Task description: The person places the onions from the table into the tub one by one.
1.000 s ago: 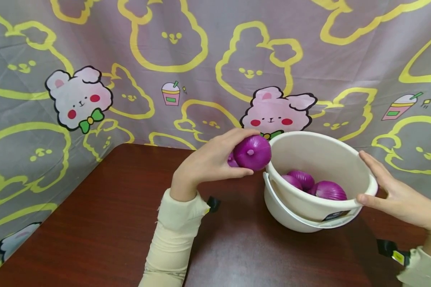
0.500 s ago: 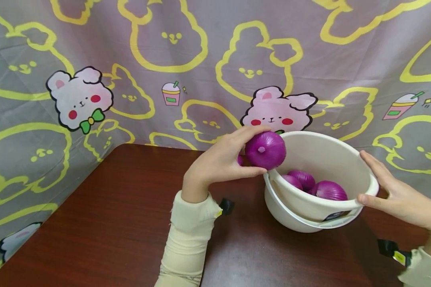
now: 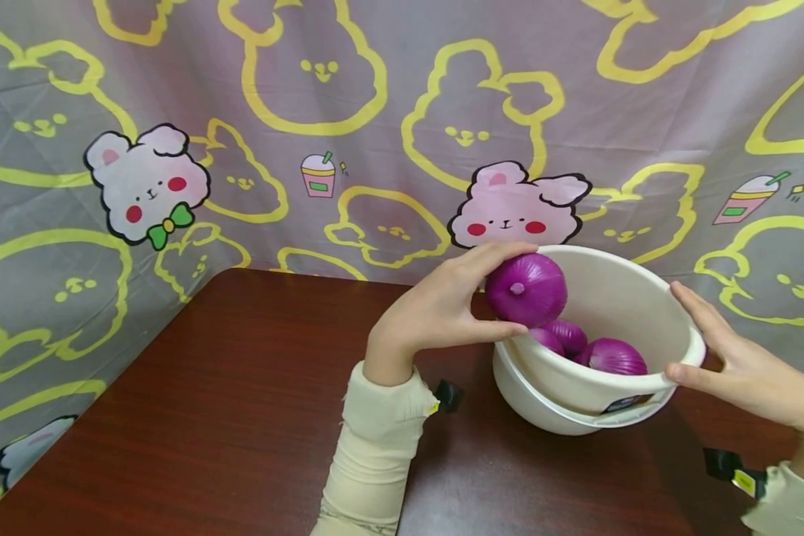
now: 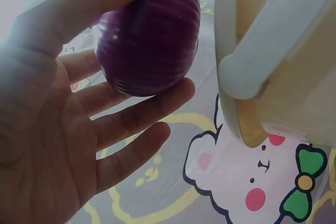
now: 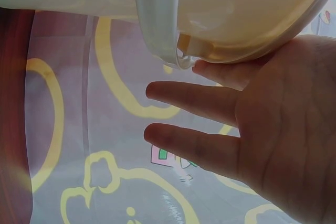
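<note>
In the head view, my left hand (image 3: 435, 309) holds a purple onion (image 3: 528, 290) between thumb and fingers at the left rim of a cream bucket (image 3: 643, 279). The left wrist view shows the thumb over the onion (image 4: 152, 40) and the other fingers spread along its far side, beside the bucket wall. Several more onions lie inside the bucket, one of them a striped onion (image 3: 613, 356) toward the front. My right hand (image 3: 744, 365) rests on the bucket's right rim with thumb and forefinger apart. Its fingers (image 5: 194, 100) look straight and spread in the right wrist view.
The bucket's handle (image 3: 576, 413) hangs down along its front. Beneath stands a dark reddish-brown wooden table (image 3: 208, 417), whose back edge meets a grey-pink curtain (image 3: 375, 89) printed with cartoon rabbits. Dark wrist mounts (image 3: 450, 396) stick out at the cuffs.
My left hand has moved to the right, bringing the onion from left of the bucket to over its left rim. The right hand and the bucket have stayed in place.
</note>
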`<control>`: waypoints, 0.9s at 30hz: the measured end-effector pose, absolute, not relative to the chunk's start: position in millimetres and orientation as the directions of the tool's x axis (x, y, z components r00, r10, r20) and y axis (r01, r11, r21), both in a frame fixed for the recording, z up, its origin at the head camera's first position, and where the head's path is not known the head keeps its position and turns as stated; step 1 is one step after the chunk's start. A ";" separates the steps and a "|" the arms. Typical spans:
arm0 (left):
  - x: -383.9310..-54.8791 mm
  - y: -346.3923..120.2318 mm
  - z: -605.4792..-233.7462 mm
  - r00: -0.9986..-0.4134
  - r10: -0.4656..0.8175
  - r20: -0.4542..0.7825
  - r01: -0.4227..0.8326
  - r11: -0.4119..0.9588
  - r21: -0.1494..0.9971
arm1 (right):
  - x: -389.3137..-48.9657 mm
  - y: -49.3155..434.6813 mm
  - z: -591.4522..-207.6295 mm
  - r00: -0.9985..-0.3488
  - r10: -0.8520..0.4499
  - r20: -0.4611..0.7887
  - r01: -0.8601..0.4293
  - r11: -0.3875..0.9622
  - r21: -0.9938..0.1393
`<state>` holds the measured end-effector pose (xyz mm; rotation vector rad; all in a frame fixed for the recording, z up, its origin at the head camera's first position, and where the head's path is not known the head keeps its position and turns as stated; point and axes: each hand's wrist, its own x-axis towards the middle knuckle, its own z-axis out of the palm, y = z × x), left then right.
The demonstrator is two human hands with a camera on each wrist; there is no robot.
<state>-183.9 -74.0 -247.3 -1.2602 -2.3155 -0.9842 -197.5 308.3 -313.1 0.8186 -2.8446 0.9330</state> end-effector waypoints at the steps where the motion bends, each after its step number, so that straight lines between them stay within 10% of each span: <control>1: -184.2 -73.6 -247.5 -0.556 0.605 0.569 0.830 0.373 0.414 | -197.6 308.0 -312.8 -0.862 -0.469 0.191 -0.491 0.683 -0.540; 27: -194.5 -42.4 -260.7 -0.492 0.680 0.544 0.868 0.337 0.364 | -197.0 308.8 -314.3 -0.847 -0.484 0.219 -0.518 0.663 -0.540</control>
